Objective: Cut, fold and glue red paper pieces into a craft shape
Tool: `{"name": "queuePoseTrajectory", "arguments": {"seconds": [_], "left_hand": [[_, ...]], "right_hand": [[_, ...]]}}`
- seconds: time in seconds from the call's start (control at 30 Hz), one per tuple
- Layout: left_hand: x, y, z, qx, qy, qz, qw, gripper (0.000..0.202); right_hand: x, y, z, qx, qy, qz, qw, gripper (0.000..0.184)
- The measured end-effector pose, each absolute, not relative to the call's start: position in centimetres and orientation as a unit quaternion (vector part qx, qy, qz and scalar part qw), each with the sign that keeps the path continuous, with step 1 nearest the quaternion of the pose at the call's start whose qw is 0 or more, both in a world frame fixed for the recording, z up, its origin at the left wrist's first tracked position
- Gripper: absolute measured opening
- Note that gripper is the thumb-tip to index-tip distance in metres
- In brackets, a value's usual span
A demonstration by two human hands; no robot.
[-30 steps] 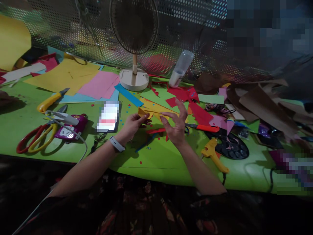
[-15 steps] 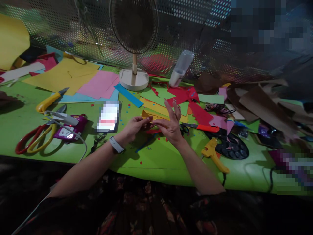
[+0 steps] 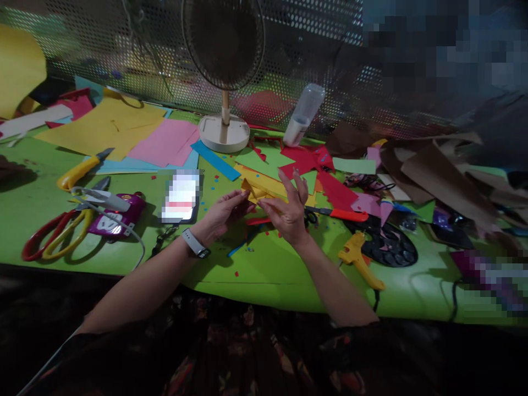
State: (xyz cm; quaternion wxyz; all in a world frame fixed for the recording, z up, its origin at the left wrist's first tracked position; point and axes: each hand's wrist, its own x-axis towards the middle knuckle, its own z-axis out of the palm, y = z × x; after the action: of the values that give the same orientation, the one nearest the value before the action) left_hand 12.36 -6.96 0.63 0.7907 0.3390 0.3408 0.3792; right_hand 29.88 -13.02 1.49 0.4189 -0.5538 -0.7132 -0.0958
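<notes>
A small folded piece of yellow paper (image 3: 254, 191) is held between my hands above the green table (image 3: 264, 269). My left hand (image 3: 223, 215), with a watch on its wrist, pinches the paper's left end. At the lower right of the paper, the thumb and index finger of my right hand (image 3: 289, 212) are closed on it, while the other fingers stick up. Part of the paper blends with yellow strips (image 3: 270, 184) lying behind it. Beneath my hands lie a red paper strip (image 3: 259, 221) and a thin blue strip (image 3: 236, 248).
Scissors (image 3: 53, 236), a yellow-handled cutter (image 3: 78, 173), a purple device (image 3: 119, 217) and a phone (image 3: 181, 192) lie left. A fan (image 3: 225, 140) and a bottle (image 3: 303, 118) stand behind. To the right are an orange-handled cutter (image 3: 348, 215), a yellow glue gun (image 3: 363, 264) and a black palette (image 3: 396, 247).
My left hand has turned and shifted slightly left along the yellow paper, and more of the paper's folded left end shows. My right hand keeps nearly the same pinch.
</notes>
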Motion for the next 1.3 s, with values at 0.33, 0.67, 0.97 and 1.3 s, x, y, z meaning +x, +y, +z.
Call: {"name": "queuePoseTrajectory", "arguments": {"seconds": [0.33, 0.67, 0.97, 1.3], "left_hand": [[12.39, -6.86, 0.27, 0.33, 0.341, 0.367, 0.8, 0.021], [12.83, -7.42, 0.6, 0.353, 0.329, 0.36, 0.799, 0.02], [12.92, -7.7, 0.73, 0.373, 0.339, 0.365, 0.783, 0.027], [12.78, -7.53, 0.65, 0.396, 0.331, 0.363, 0.776, 0.025]], "right_hand": [[29.72, -12.71, 1.68, -0.556, -0.667, -0.005, 0.496, 0.013], [29.63, -12.7, 1.56, -0.537, -0.55, 0.226, 0.599, 0.025], [29.56, -12.33, 0.9, -0.524, -0.487, 0.348, 0.606, 0.025], [29.7, -12.1, 1.18, -0.501, -0.449, 0.408, 0.617, 0.027]]}}
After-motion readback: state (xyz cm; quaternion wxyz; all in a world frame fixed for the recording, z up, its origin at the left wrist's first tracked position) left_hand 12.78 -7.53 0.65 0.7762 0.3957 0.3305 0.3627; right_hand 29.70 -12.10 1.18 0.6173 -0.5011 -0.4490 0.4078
